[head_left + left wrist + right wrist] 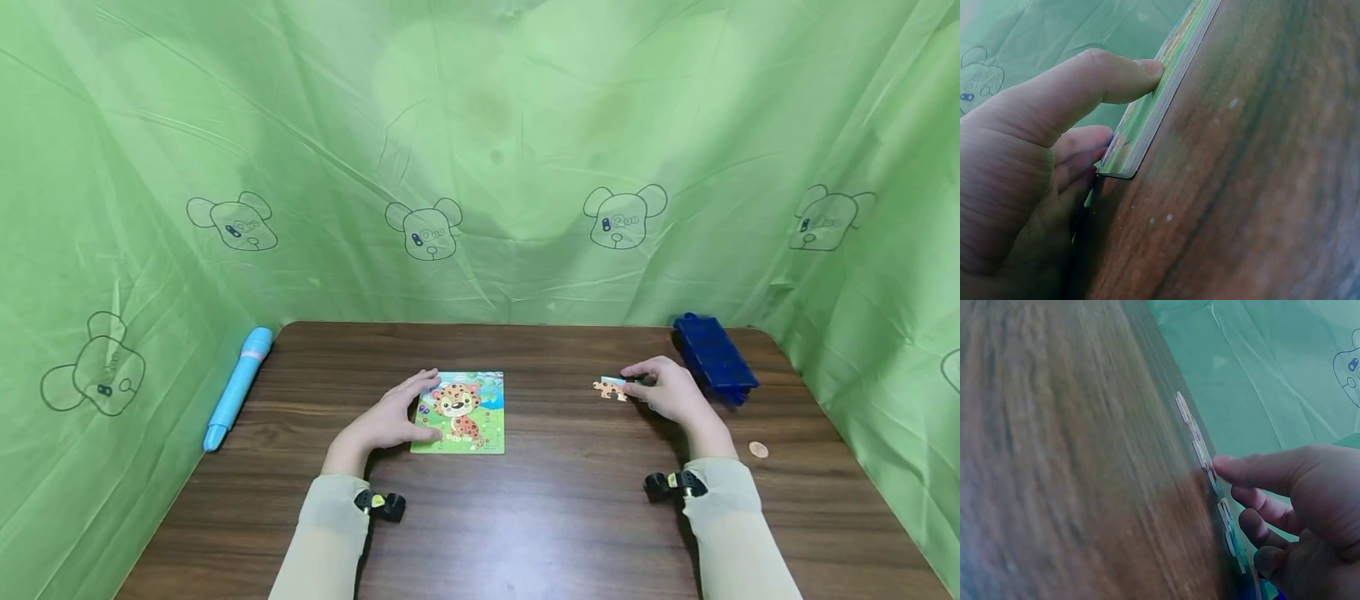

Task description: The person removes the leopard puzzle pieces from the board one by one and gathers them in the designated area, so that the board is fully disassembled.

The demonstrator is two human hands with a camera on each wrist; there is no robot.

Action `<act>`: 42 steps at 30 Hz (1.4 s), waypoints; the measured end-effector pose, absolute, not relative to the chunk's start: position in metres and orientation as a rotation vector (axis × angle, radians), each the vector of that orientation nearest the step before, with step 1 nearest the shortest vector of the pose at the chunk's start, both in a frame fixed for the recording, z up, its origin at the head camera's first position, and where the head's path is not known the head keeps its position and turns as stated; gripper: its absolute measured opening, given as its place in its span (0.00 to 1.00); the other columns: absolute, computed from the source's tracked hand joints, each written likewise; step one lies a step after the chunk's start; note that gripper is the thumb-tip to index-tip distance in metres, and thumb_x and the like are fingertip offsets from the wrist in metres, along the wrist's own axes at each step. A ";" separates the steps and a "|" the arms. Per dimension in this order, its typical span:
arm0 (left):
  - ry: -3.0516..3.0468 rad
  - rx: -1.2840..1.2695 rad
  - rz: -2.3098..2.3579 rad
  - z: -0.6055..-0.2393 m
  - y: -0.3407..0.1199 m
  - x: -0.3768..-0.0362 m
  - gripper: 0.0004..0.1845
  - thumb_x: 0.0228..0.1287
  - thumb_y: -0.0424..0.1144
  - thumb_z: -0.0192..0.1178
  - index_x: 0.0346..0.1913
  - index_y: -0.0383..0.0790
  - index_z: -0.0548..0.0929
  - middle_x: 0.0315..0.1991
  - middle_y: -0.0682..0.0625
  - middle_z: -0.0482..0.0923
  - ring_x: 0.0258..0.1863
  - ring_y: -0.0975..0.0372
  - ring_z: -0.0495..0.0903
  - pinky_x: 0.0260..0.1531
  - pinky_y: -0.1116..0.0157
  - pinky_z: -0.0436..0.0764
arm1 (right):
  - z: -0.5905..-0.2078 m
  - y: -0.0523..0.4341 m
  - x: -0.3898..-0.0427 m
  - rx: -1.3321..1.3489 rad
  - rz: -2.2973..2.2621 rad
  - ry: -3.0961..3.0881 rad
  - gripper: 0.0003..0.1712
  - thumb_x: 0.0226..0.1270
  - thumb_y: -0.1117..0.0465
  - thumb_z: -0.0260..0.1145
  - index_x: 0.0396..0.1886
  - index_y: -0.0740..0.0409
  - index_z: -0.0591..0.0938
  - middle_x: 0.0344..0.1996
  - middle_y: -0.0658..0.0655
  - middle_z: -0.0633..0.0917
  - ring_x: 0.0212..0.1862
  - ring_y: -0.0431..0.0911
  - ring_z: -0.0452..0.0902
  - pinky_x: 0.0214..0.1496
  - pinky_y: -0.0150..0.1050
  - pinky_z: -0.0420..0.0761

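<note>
A square picture board (487,425) with a spotted leopard cub on green and blue lies flat on the table. My left hand (386,417) rests at its left side, the thumb (1110,75) pressing on its face and the other fingers along its far left edge. Further right, my right hand (667,390) pinches at a small jigsaw puzzle piece (609,388), orange with spots and a bit of blue. The thumb touches its top in the right wrist view. More puzzle pieces (1227,531) lie close by under that hand, partly hidden by the fingers.
A dark blue plastic case (716,358) lies at the back right. A small round tan disc (758,450) is right of the right wrist. A light blue stick-shaped thing (238,387) lies along the left edge. Green cloth (495,125) hangs around the brown wooden table (525,517).
</note>
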State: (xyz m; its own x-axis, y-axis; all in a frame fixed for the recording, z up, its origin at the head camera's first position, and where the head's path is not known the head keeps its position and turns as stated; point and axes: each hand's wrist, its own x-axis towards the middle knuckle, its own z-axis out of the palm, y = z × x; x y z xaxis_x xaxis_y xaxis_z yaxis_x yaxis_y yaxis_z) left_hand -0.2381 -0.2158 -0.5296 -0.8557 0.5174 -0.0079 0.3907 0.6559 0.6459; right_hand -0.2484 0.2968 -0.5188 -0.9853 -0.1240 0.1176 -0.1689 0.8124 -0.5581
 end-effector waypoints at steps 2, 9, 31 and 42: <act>2.683 0.746 0.978 -0.529 -0.215 -0.238 0.54 0.51 0.61 0.75 0.78 0.45 0.62 0.81 0.53 0.51 0.80 0.55 0.47 0.72 0.36 0.49 | -0.519 0.297 -0.248 0.228 0.908 -2.918 0.16 0.61 0.53 0.76 0.48 0.52 0.91 0.51 0.63 0.85 0.50 0.58 0.80 0.53 0.58 0.77; 2.689 0.735 0.969 -0.527 -0.214 -0.237 0.54 0.51 0.59 0.75 0.78 0.46 0.62 0.81 0.52 0.51 0.80 0.55 0.48 0.72 0.36 0.48 | -0.518 0.296 -0.246 0.274 0.940 -2.916 0.14 0.61 0.53 0.76 0.46 0.50 0.92 0.50 0.61 0.84 0.52 0.60 0.81 0.56 0.59 0.77; 2.694 0.733 0.984 -0.530 -0.215 -0.238 0.54 0.51 0.61 0.75 0.78 0.47 0.62 0.81 0.54 0.52 0.80 0.56 0.47 0.72 0.35 0.46 | -0.511 0.292 -0.245 0.256 0.899 -2.902 0.14 0.63 0.52 0.75 0.46 0.51 0.91 0.48 0.61 0.85 0.47 0.55 0.81 0.49 0.53 0.78; 2.694 0.726 0.975 -0.530 -0.215 -0.238 0.54 0.52 0.61 0.75 0.79 0.48 0.61 0.81 0.55 0.51 0.79 0.53 0.49 0.72 0.35 0.46 | -0.499 0.275 -0.247 0.327 0.949 -2.846 0.14 0.67 0.56 0.72 0.50 0.55 0.88 0.36 0.51 0.86 0.38 0.46 0.79 0.43 0.45 0.77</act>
